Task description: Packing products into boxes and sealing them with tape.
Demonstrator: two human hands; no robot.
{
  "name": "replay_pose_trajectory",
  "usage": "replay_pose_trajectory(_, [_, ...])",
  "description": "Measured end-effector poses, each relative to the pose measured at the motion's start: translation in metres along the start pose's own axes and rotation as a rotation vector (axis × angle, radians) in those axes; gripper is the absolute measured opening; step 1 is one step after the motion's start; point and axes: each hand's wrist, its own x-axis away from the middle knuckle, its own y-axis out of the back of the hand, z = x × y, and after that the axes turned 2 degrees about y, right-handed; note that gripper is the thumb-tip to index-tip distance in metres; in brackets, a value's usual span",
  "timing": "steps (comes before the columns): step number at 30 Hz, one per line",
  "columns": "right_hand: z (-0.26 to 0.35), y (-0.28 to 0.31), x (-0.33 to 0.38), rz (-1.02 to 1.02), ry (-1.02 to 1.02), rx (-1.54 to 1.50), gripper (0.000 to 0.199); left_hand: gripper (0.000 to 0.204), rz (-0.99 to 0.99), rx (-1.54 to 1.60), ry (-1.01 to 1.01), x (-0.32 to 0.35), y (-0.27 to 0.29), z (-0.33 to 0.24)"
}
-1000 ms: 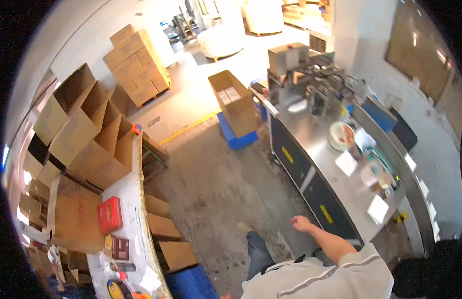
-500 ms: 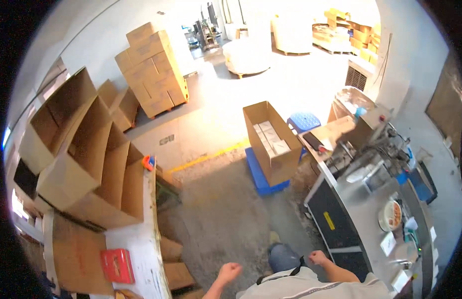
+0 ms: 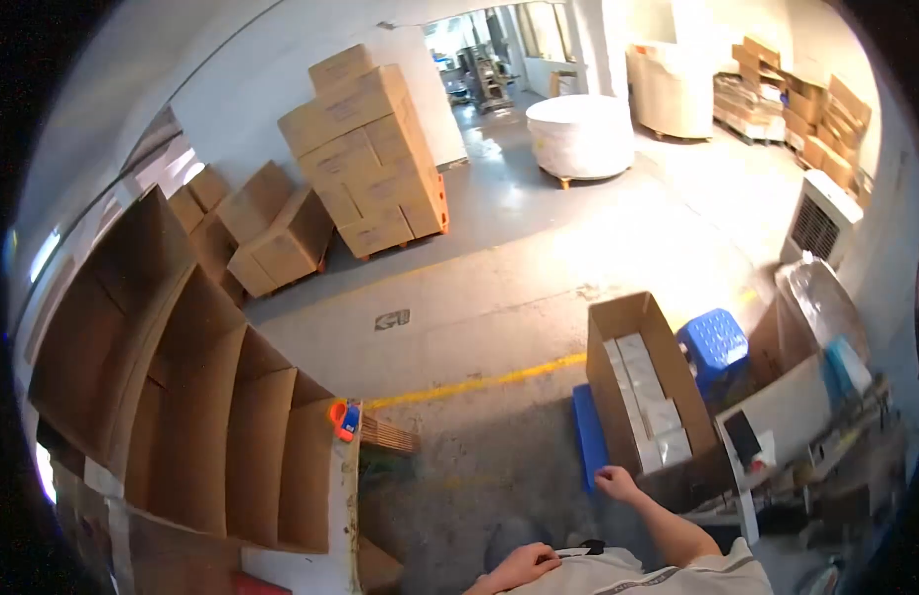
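Right hand [image 3: 616, 484] loosely curled near carton [image 3: 633, 315] of white boxes [image 3: 643, 392]; left hand [image 3: 527, 563] at waist, fingers bent; cannot tell whether either fully closed.

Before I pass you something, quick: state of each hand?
Left hand: by the shirt, palm hidden; cannot tell.
Right hand: loosely closed near the box, nothing seen held.

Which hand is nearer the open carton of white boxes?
Right. The right hand is near the carton's closest corner; the left hand is farther back, to the left.
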Motion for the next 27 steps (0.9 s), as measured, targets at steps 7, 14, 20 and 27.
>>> replay_pose_trajectory(7, [0.094,0.000,-0.278,-0.052,0.126,-0.010,0.021,0.025,-0.371,-0.030,-0.011,-0.167,0.211,0.024])
replay_pose_trajectory(14, [0.130,0.051,-0.416,-0.317,-0.028,0.044,0.015,0.020,-0.398,-0.081,-0.062,-0.325,0.457,0.006])
replay_pose_trajectory(20, [0.136,0.146,-0.540,-0.669,-0.327,-0.083,0.031,0.033,-0.347,-0.081,-0.273,-0.478,0.588,-0.035])
replay_pose_trajectory(27, [0.010,0.250,-0.694,-1.482,-0.709,-0.005,0.067,0.031,-0.122,-0.272,-0.215,-0.692,0.685,-0.093])
